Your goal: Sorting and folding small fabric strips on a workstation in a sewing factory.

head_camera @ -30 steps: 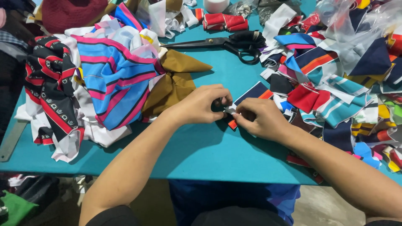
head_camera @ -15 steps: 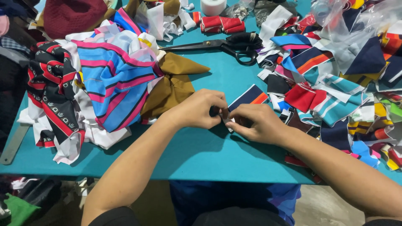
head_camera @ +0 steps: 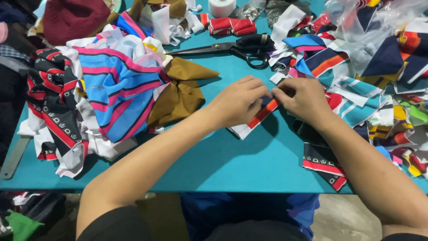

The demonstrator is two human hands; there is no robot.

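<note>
Both my hands meet over the middle of the teal table (head_camera: 214, 165). My left hand (head_camera: 238, 101) and my right hand (head_camera: 303, 99) pinch the same small fabric scrap (head_camera: 254, 122), a piece with navy, orange and white stripes that lies on the tabletop beneath them. The fingertips touch at the scrap's upper edge and hide what sits between them. A brown cloth piece (head_camera: 180, 91) lies just left of my left hand.
Black-handled scissors (head_camera: 243, 48) lie beyond my hands. A heap of blue, pink and black patterned cloth (head_camera: 102, 89) fills the left. Several striped scraps (head_camera: 365, 85) pile on the right. A white tape roll (head_camera: 222, 6) and red rolled fabric (head_camera: 232, 26) sit at the far edge.
My hands have shifted slightly up the table and stay joined on the striped scrap. More of the scrap's orange and white end shows below my left hand.
</note>
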